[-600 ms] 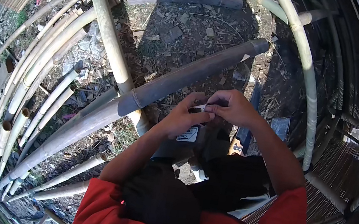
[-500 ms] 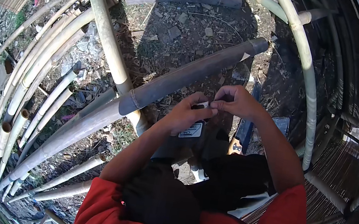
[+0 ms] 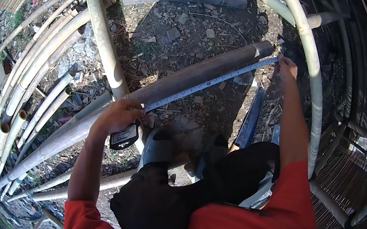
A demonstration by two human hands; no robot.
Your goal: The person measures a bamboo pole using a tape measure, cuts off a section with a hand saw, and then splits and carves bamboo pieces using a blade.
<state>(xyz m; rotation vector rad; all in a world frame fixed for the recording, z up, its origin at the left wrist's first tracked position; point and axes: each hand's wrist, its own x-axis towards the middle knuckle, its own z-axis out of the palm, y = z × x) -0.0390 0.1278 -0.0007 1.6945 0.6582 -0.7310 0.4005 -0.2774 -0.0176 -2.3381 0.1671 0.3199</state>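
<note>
A tape measure's pale blade (image 3: 212, 82) is drawn out along the near side of a thick grey-brown bamboo pole (image 3: 178, 84). My left hand (image 3: 119, 115) is closed around the tape beside the pole's middle. Below its fingers shows the black case (image 3: 124, 138) with a white label. At the pole's far right end, my right hand (image 3: 288, 68) pinches the free end of the blade. The blade runs straight between both hands, slightly apart from the pole in places. My right fingertips are partly hidden.
A bamboo pole (image 3: 105, 36) crosses beneath the thick one. Several more poles (image 3: 33, 68) lie at the left, and a curved pole (image 3: 312, 62) stands at the right. A saw (image 3: 250, 119) lies right of my feet. Wood chips cover the ground (image 3: 177, 28).
My hands, close together before, have moved apart, left hand leftward and right hand up to the pole's far end. The tape blade is now stretched between them. My feet have come into sight.
</note>
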